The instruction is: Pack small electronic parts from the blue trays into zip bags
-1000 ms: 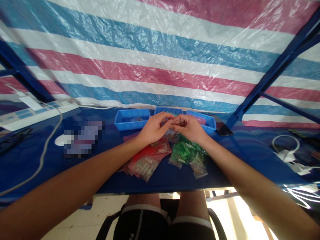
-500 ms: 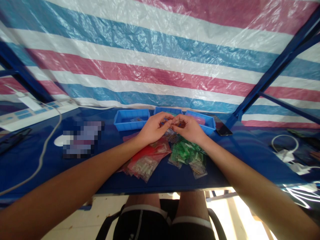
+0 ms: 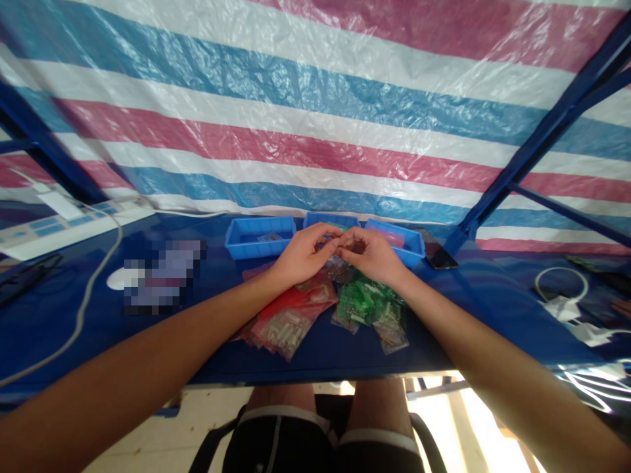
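My left hand (image 3: 303, 253) and right hand (image 3: 373, 255) meet in front of me, fingers curled in toward each other with the fingertips nearly touching, neither hand spread open. My fingers hide the space between them, so I cannot tell whether I have hold of anything. My hands hover just in front of the middle blue plastic tray (image 3: 330, 219), with the left blue tray (image 3: 259, 238) on one side and the right blue tray (image 3: 401, 244) on the other. Below my wrists, on the blue table (image 3: 217, 355), lie red-tinted plastic bags (image 3: 290, 318) and green plastic bags (image 3: 367, 303), with small metal pins showing through them. A phone (image 3: 440, 249) lies just beside the right blue tray. Farther left are a blurred packet (image 3: 162, 276) and a white cable (image 3: 93, 295), and a striped tarpaulin (image 3: 315, 131) hangs behind everything.
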Demonstrator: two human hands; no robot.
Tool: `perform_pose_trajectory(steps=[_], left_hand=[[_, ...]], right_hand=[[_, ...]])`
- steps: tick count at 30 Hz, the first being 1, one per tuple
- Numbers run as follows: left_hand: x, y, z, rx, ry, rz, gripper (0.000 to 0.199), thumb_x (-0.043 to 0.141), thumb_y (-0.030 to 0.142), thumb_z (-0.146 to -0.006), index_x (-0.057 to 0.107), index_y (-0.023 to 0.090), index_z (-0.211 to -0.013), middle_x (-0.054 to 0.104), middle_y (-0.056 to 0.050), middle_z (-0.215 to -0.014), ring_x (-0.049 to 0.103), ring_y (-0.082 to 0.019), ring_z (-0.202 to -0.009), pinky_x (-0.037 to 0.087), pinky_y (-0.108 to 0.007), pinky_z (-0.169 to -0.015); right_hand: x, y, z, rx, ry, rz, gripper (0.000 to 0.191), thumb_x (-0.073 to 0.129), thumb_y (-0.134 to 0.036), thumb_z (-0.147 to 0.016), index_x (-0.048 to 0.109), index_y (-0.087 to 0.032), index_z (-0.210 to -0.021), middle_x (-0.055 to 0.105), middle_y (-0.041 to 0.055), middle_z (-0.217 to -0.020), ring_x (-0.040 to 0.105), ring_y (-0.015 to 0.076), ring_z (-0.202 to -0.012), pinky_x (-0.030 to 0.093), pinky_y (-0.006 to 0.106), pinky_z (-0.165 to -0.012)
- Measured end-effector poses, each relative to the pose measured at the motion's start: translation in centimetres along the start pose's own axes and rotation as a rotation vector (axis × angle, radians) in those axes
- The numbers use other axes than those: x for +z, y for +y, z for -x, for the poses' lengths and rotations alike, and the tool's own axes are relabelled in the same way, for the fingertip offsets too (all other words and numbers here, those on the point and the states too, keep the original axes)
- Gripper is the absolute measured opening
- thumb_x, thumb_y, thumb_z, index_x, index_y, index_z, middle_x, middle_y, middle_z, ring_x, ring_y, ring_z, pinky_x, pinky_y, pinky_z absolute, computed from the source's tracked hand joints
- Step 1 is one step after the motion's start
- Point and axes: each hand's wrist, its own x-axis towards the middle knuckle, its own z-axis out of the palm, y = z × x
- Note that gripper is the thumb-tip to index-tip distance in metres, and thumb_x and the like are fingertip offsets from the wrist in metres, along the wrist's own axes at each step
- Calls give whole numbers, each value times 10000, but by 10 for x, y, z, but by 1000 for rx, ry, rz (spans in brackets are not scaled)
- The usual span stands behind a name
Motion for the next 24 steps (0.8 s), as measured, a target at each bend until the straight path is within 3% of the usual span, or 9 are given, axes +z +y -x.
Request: perform_pose_trajectory(steps=[18, 24], left_hand=[[1, -4, 1, -4, -14, 1, 291, 599, 408, -1076, 749, 211, -1230, 790, -97, -1195, 760, -246, -1036, 598, -319, -783], [1, -3, 2, -36, -1, 22, 372, 598, 456, -1084, 703, 203, -1337, 781, -107, -1222, 761, -243, -998, 607, -320, -766]], right_hand=[[0, -1, 0, 17, -4, 9, 161, 764, -385, -899, 716, -243, -956, 758, 18, -849, 677, 209, -715, 551, 352, -665], [0, -5, -4, 74, 50, -198, 270, 813, -448, -866, 675, -246, -979, 740, 9, -857, 679, 189, -712, 573, 324, -610]])
